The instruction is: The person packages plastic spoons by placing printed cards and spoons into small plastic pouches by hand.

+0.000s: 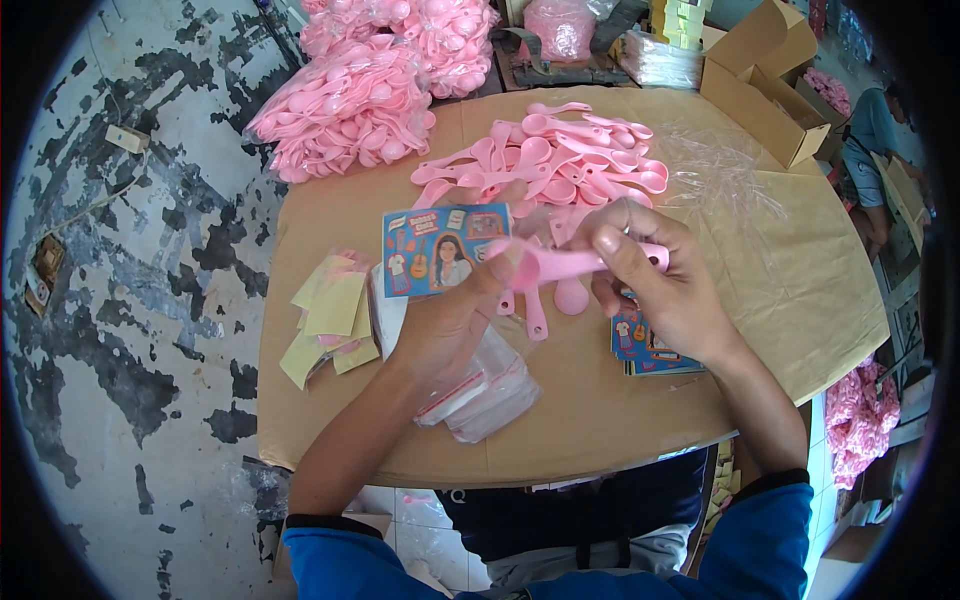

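Note:
My left hand [450, 315] pinches a blue printed card [425, 262] by its right side, the thumb lying over it. My right hand [665, 275] grips a pink measuring spoon [575, 264] by the handle, with the spoon's blurred bowl end reaching my left fingertips. Whether the left fingers also hold that end, I cannot tell. Several loose pink spoons [571, 297] lie under and between my hands. Below my left hand are flat clear plastic bags [485, 395]. A stack of blue cards [655, 357] sits partly hidden beneath my right hand.
A heap of pink spoons [560, 155] covers the back of the brown table [800, 290]. Full spoon bags [360, 100] stand at the far left, an open cardboard box [770, 90] at the far right. Yellow slips [335, 310] lie left. A person [870, 150] is at the right.

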### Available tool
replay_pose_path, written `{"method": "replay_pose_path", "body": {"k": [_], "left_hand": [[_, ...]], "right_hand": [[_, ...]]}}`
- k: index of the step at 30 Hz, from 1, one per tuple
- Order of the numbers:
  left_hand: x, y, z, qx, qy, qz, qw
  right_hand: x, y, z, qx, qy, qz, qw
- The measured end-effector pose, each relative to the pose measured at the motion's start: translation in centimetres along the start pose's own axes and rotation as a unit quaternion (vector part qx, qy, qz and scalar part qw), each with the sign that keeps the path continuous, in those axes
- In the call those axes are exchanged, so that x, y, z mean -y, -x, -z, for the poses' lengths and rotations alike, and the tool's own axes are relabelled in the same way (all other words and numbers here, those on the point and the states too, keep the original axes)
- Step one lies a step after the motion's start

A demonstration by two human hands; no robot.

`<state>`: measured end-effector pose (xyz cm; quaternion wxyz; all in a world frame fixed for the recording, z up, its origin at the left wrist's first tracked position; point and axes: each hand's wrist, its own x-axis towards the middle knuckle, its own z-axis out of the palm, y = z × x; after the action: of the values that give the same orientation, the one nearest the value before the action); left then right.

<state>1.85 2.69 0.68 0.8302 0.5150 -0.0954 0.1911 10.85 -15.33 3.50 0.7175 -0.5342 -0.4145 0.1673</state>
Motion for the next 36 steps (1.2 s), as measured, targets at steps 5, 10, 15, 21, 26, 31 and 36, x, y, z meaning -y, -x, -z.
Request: {"method": "replay_pose_path", "body": {"k": [5,10,15,21,26,31,36], "left_hand": [[-0.4,0.1,1.1,-0.018,-0.063,0.023,0.998],[-1.4,-1.9,1.2,-0.097,-0.050,-0.025,0.994],[-0.9,-0.8,1.0,0.007,-0.282,-0.082,0.956],[0.7,1.7,-3.3,0.160,-0.547,-0.120,0.813],[1.0,2.3,-2.1,0.158,-0.478,0.039,0.863],[-0.5,1.7,-3.1,0.191,-0.265,0.220,0.919],[0.0,2.0,-2.4,0.190,-0.174,0.224,0.940]], "right_hand": [[3.3,0.2,2.8,-0.058,0.184,0.089,0.977],[4.8,0.0,5.8,-0.061,0.354,0.178,0.916],[4.9,-0.3,2.9,-0.052,0.368,0.171,0.912],[3.6,0.9,1.2,-0.035,0.316,0.049,0.947],[3.6,0.7,1.2,-0.099,0.086,0.167,0.977],[2.3,0.5,1.9,0.017,0.183,0.018,0.983],[2.5,0.3,2.2,-0.011,0.262,0.082,0.961]]}}
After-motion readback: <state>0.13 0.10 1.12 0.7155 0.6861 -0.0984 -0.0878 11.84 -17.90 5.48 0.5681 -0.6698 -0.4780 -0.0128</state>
